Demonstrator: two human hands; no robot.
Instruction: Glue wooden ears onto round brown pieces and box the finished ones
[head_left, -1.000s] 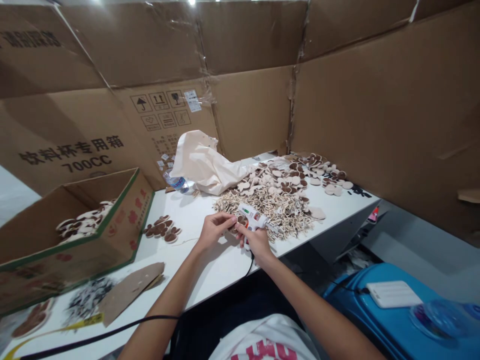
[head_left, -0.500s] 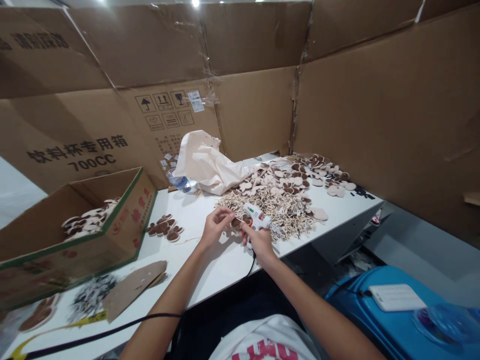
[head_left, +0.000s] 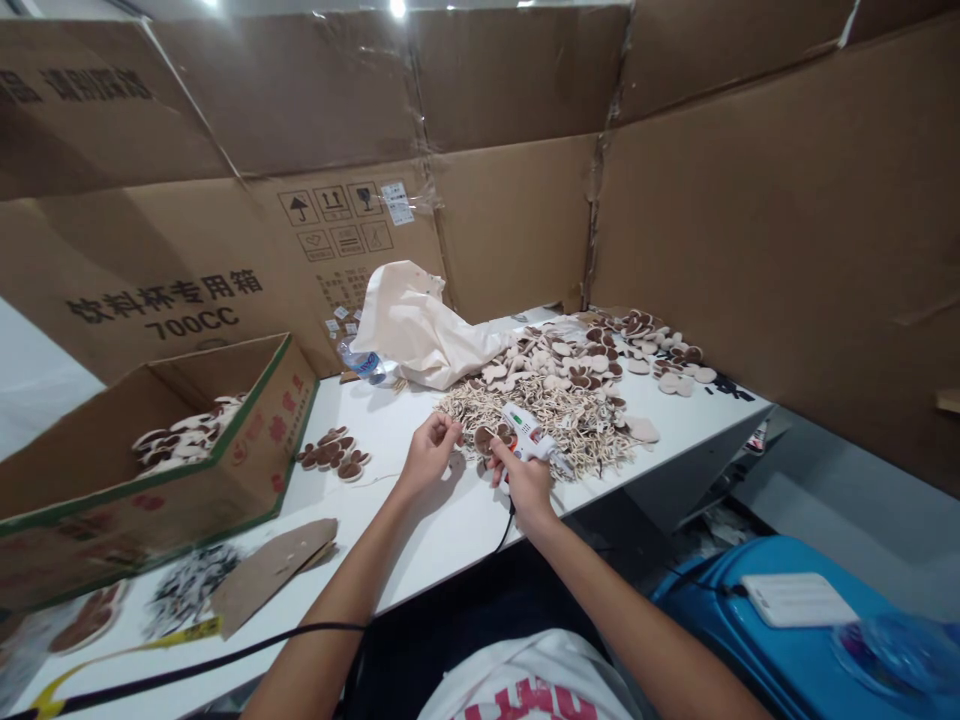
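My right hand (head_left: 525,478) is wrapped round a white glue gun (head_left: 529,430), whose nozzle points right over a pile of short cream cords (head_left: 585,425). The same hand also pinches a small brown felt piece (head_left: 484,438) between thumb and finger. My left hand (head_left: 433,448) is held just left of it, apart from the piece, with its fingers curled and the fingertips together; whatever they may hold is too small to make out. Behind the cords lie many cream and brown felt pieces (head_left: 559,362). A few brown bear-shaped pieces (head_left: 334,453) rest left of my left hand.
An open cardboard box (head_left: 255,440) with felt pieces stands at the left. A cream cloth bag (head_left: 424,335) and a plastic bottle (head_left: 364,362) are at the back. Cardboard walls (head_left: 517,220) surround the table. A blue stool (head_left: 772,640) bears a white power bank (head_left: 799,598).
My left hand has come away from the brown piece to the left. My right hand keeps the piece and the glue gun, which now sit slightly farther right.
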